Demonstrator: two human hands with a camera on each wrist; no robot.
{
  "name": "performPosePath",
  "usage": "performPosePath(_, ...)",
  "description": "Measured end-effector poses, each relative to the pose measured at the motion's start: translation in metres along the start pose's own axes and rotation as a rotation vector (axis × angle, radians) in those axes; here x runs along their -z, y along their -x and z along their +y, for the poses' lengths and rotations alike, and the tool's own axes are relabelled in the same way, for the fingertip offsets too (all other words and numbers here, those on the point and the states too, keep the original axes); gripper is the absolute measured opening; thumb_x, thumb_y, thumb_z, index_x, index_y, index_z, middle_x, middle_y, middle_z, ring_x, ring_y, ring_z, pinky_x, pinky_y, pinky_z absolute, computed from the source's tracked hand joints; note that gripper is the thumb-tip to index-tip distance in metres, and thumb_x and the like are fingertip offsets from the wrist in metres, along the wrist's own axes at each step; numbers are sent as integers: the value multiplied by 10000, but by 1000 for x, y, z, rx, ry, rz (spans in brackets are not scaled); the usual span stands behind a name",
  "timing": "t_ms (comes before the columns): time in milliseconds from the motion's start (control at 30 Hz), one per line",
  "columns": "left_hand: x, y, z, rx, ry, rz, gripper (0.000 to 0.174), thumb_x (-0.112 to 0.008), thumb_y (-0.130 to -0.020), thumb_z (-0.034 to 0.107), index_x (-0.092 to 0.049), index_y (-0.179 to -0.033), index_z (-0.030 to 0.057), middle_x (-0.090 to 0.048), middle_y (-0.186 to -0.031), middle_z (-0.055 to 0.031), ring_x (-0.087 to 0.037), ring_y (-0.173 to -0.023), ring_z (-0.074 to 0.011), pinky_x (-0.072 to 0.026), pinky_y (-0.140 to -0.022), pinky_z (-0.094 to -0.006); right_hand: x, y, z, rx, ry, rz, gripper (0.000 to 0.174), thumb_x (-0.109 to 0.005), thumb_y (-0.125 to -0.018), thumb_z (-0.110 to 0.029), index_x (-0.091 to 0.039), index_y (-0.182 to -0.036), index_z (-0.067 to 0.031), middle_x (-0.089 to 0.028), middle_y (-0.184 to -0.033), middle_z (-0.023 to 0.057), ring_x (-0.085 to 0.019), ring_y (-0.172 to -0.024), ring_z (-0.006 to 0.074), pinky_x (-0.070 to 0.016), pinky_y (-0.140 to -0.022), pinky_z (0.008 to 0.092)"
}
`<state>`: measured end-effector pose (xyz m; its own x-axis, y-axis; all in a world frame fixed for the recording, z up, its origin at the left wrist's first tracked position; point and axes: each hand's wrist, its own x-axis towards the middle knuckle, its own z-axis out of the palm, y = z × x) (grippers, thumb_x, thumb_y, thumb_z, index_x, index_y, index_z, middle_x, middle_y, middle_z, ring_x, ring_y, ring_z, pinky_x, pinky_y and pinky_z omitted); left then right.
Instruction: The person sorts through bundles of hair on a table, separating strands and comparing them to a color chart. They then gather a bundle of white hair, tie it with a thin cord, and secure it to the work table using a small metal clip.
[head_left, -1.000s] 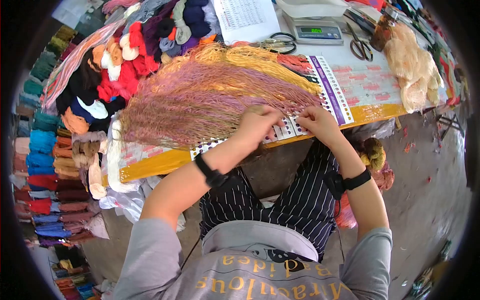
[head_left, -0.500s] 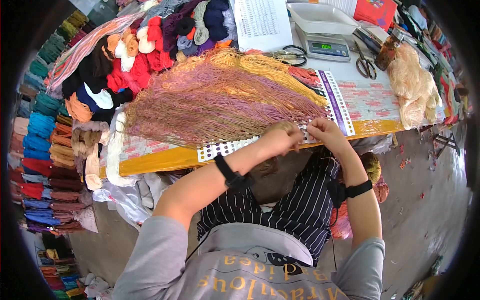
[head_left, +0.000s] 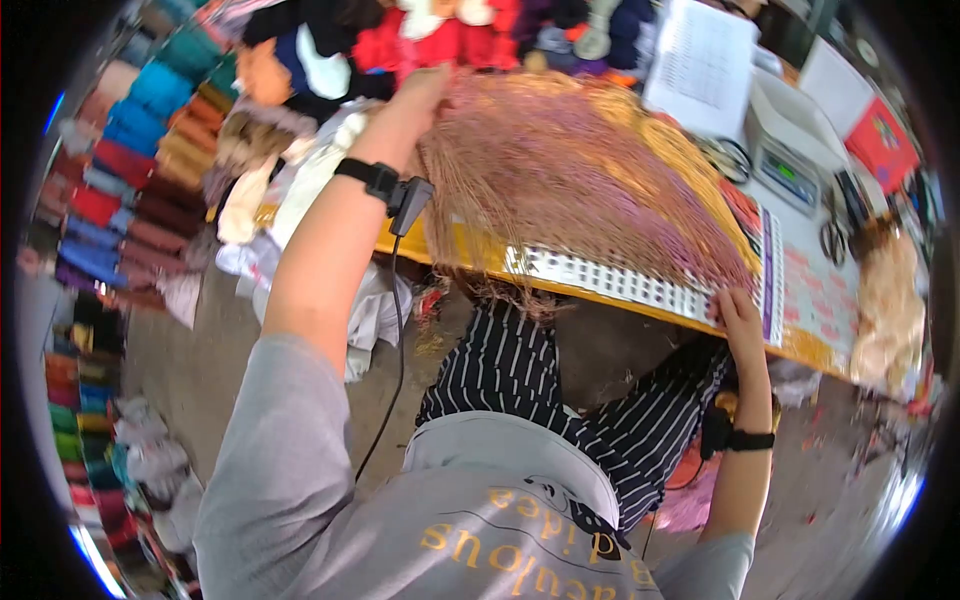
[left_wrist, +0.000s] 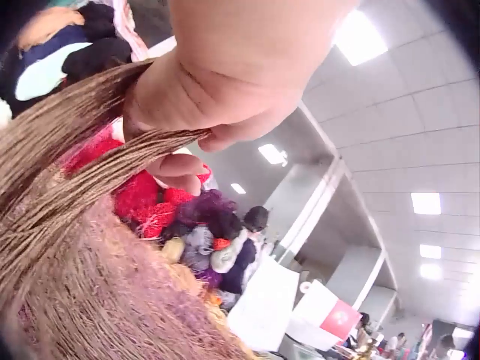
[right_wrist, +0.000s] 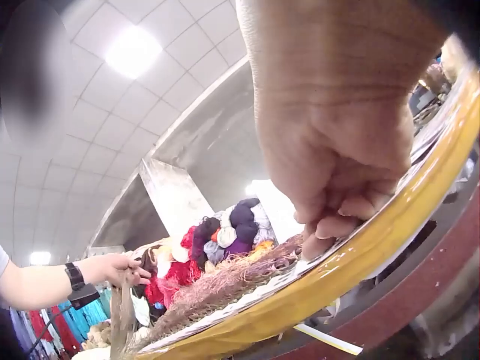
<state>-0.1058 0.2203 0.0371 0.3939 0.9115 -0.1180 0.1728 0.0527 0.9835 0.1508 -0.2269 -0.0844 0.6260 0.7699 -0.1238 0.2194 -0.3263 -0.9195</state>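
The left hand (head_left: pixel 425 95) pinches brown threads (left_wrist: pixel 82 176), best drawn evenly taut to avoid tangles; the rest spread over the tabletop (head_left: pixel 450 242) along the punched card (head_left: pixel 610 281). The right hand (head_left: pixel 738 318) curls near the card's right end, its grip unclear.

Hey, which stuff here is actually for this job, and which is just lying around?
In use, it seems:
- brown threads, gripped by the left hand
- hole-punched card, with the right hand at its edge

Apparently just lying about:
- scale
- printed sheet
- red yarn
- peach yarn
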Motion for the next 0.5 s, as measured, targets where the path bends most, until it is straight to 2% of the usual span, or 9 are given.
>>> performPosePath(167, -11, 88, 45, -361, -192, -115, 417, -486, -901, 473, -611, -1104, 131, -500, -666, 48, -437, -567, -64, -309, -478, -203, 6, 0, 7, -11, -77, 16, 211, -502, -935, -218, -585, -869, -35, -555, -690, -3, -462, -593, 48, -366, -543, 179)
performPosePath(200, -20, 130, 63, -302, -92, -254, 392, -459, -915, 447, -611, -1104, 140, -441, -643, 55, -397, -541, -57, -274, -470, -199, 6, 1, 6, -27, -55, 71, 209, -498, -941, -217, -586, -915, -29, -567, -738, 0, -468, -610, 50, -370, -557, 177)
performPosePath(267, -33, 179, 77, -274, -1, -546, 366, -438, -916, 399, -596, -1112, 132, -381, -598, 40, -357, -512, -55, -233, -461, -210, -17, 7, -21, 237, -86, 234, 209, -487, -948, -210, -576, -975, -22, -582, -821, 4, -484, -669, 48, -383, -601, 179)
performPosePath(300, -40, 198, 82, -219, 68, -698, 365, -443, -909, 380, -575, -1141, 130, -400, -588, 22, -360, -521, -60, -248, -462, -208, -29, 13, -45, 303, -115, 210, 254, -471, -954, -249, -553, -1025, -20, -575, -940, 30, -523, -813, 90, -417, -734, 223)
performPosePath(333, -38, 223, 91, -274, 33, -845, 386, -428, -912, 375, -568, -1138, 95, -469, -644, -16, -363, -527, -72, -276, -471, -213, -56, 25, -91, 308, -109, 186, 254, -471, -954, -249, -553, -1025, -20, -575, -940, 30, -523, -813, 90, -417, -734, 223)
performPosePath(367, -46, 237, 94, -346, 151, -958, 446, -430, -897, 361, -589, -1094, -6, -573, -781, -61, -530, -685, -181, -462, -644, -322, -89, 38, -146, 371, -362, 193, 311, -456, -952, -303, -546, -1041, -19, -568, -983, 49, -525, -884, 119, -411, -802, 257)
performPosePath(400, -57, 245, 97, -211, 181, -1060, 409, -413, -899, 310, -596, -1028, -33, -579, -784, -54, -515, -695, -163, -441, -648, -301, -108, 45, -175, 430, -616, 202, 369, -441, -950, -357, -540, -1058, -18, -560, -1026, 69, -527, -955, 147, -405, -870, 292)
performPosePath(467, -59, 248, 97, -234, 98, -1323, 346, -416, -888, 280, -605, -951, -3, -591, -788, -46, -502, -684, -148, -418, -648, -288, -91, 13, -112, 687, -1037, -501, 521, -400, -927, -483, -528, -1068, 2, -521, -1124, 101, -494, -1073, 202, -363, -958, 344)
performPosePath(500, -54, 249, 99, -239, 103, -1316, 346, -416, -888, 280, -605, -951, -3, -591, -788, -46, -502, -684, -148, -418, -648, -288, -104, 24, -131, 687, -1031, -510, 521, -400, -927, -483, -528, -1068, 2, -521, -1124, 101, -494, -1073, 202, -363, -958, 344)
